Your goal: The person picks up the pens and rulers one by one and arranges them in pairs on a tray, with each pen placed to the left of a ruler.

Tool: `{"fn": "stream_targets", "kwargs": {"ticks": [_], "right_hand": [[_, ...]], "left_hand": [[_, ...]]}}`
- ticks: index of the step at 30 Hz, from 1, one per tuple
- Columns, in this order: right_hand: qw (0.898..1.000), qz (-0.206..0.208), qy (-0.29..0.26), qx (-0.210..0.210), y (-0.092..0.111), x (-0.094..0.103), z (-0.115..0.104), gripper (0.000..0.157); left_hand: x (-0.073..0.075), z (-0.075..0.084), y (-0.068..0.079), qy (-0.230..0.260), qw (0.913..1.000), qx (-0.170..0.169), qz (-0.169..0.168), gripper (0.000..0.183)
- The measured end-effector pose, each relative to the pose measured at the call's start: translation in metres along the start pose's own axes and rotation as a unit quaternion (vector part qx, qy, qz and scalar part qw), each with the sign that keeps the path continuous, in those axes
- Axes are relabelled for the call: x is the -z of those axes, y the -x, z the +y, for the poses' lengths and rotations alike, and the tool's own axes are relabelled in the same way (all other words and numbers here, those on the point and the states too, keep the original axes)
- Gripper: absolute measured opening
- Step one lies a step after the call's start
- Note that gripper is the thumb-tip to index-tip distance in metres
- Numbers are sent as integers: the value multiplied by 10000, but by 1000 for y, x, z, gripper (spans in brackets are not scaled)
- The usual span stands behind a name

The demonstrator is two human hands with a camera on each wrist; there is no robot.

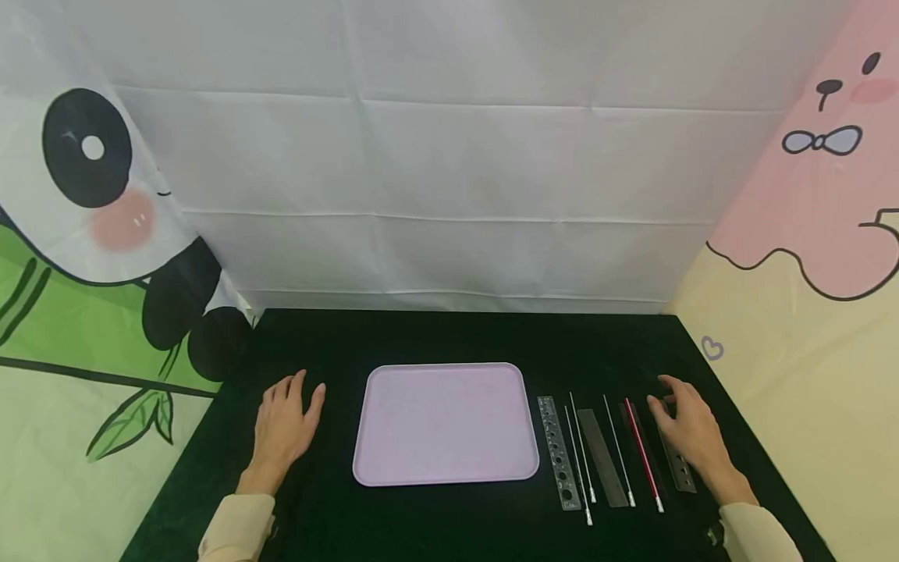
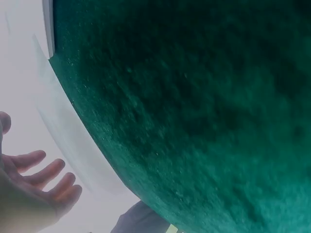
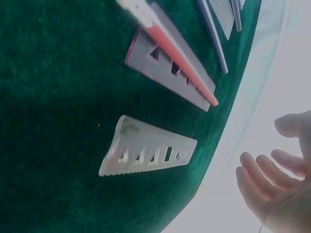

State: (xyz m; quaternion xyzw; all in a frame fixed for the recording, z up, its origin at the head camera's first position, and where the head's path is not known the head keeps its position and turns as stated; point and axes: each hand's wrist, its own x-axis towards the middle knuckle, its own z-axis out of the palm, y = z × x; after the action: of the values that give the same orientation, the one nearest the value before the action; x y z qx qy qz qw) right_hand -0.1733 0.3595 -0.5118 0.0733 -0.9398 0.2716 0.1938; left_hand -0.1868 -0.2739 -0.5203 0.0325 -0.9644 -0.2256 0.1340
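My left hand (image 1: 284,425) hovers or rests at the left of the dark table, fingers loosely extended and holding nothing; the left wrist view shows the same hand (image 2: 39,189) with spread fingers. At the right, my right hand (image 1: 691,425) is over the far end of the rightmost stencil ruler (image 1: 683,474), partly hiding it. In the right wrist view that hand (image 3: 277,184) has relaxed fingers, apart from the ruler (image 3: 150,145) with cut-out shapes. A red pen-like stick (image 1: 641,449) with a white end lies over another stencil ruler (image 3: 146,53), just left of the hand.
A lavender tray (image 1: 445,425) lies mid-table. Right of it are a ruler with round holes (image 1: 559,453), a plain grey ruler (image 1: 602,460) and thin silver sticks, one (image 1: 619,449) beside the red one. White cloth (image 1: 449,164) hangs behind the dark green tabletop (image 1: 449,523).
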Motion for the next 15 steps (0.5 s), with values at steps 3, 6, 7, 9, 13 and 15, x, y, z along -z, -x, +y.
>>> {"fn": "stream_targets", "kwargs": {"ticks": [3, 6, 7, 9, 13, 15], "right_hand": [[10000, -5, -67, 46, 2, 0, -2, 41], [9999, 13, -116, 84, 4, -1, -6, 37], [9998, 29, -147, 96, 4, -1, -7, 36], [9997, 64, -217, 123, 5, -2, -9, 33], [9990, 94, -402, 191, 8, -4, -13, 29], [9989, 89, -416, 201, 9, -5, -14, 28]], "left_hand": [[0, 5, 2, 123, 9999, 22, -13, 65], [-1, 9, 4, 260, 9996, 22, -52, 64], [-1, 11, 5, 297, 9995, 20, -65, 63], [-2, 13, 6, 409, 9991, 16, -77, 63], [-4, 16, 10, 553, 9984, 77, -131, 63], [-6, 17, 11, 621, 9979, 110, -176, 63]]}}
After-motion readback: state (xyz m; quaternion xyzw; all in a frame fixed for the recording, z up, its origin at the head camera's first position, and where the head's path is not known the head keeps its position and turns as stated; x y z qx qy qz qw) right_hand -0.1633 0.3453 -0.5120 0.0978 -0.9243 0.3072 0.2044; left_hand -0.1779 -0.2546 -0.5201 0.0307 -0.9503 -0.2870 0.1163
